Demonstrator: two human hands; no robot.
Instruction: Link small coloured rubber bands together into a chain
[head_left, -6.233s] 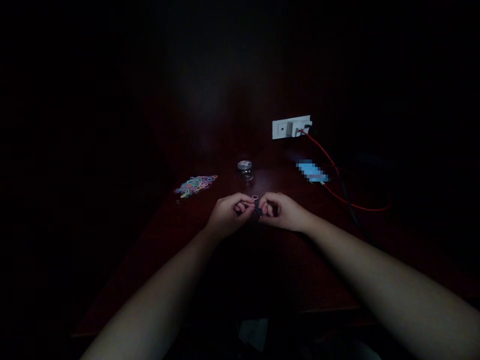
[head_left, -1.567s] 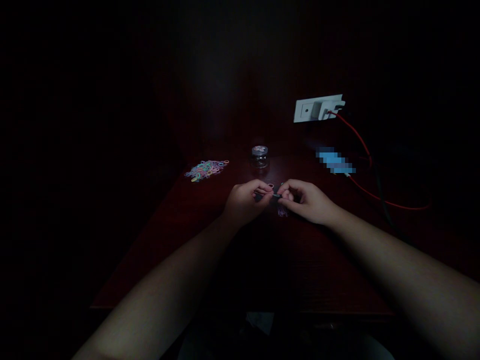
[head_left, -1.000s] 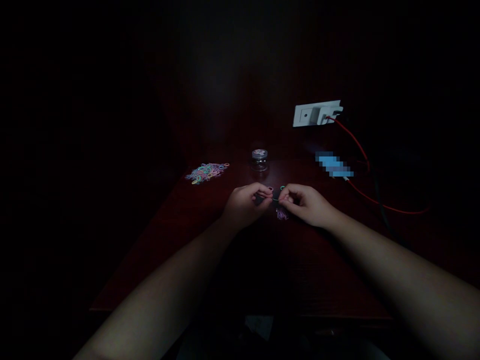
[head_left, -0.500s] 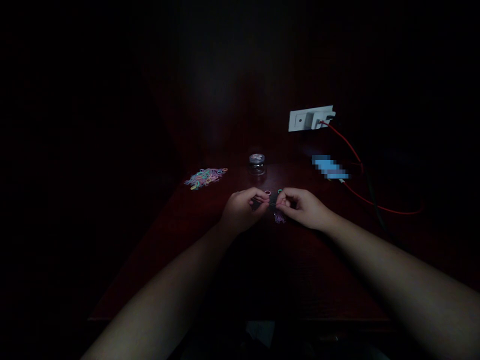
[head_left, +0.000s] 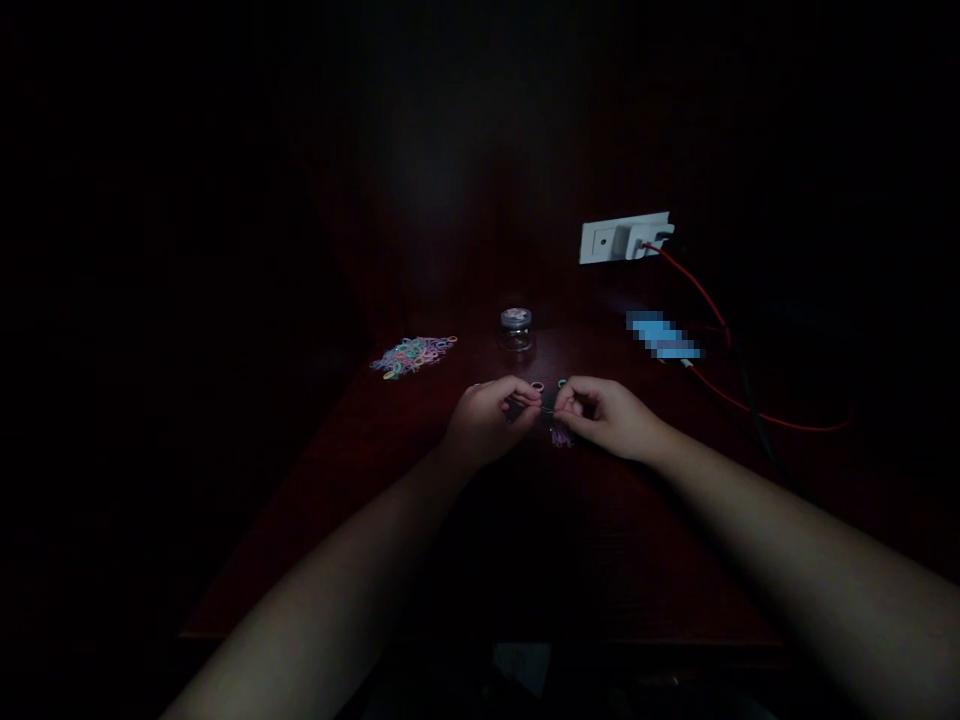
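Observation:
My left hand (head_left: 496, 418) is closed in a pinch, thumb against fingertips, on a thin pale strand (head_left: 548, 408). Facing it, my right hand (head_left: 604, 412) pinches the other side of this strand, with a small gap between the hands. Whether the strand is a thread, a wire or a stretched band is too small and dark to tell. Just beyond the fingertips lie a small pink ring (head_left: 538, 386) and a small green ring (head_left: 562, 383), the latter partly hidden by my right hand. Below the strand is a bunch of thin purple bands (head_left: 561, 437).
A pile of small multicoloured bands (head_left: 414, 356) lies on the dark red table (head_left: 330, 500) at left. Behind my hands stands a lidded clear jar (head_left: 516, 328). At right, a red cable (head_left: 765, 411) links a blurred-out phone (head_left: 663, 336) with a charger in the wall socket (head_left: 601, 242).
The whole view has shifted very slightly. Both hands keep almost the same pinch and position, and the strand between them stays held.

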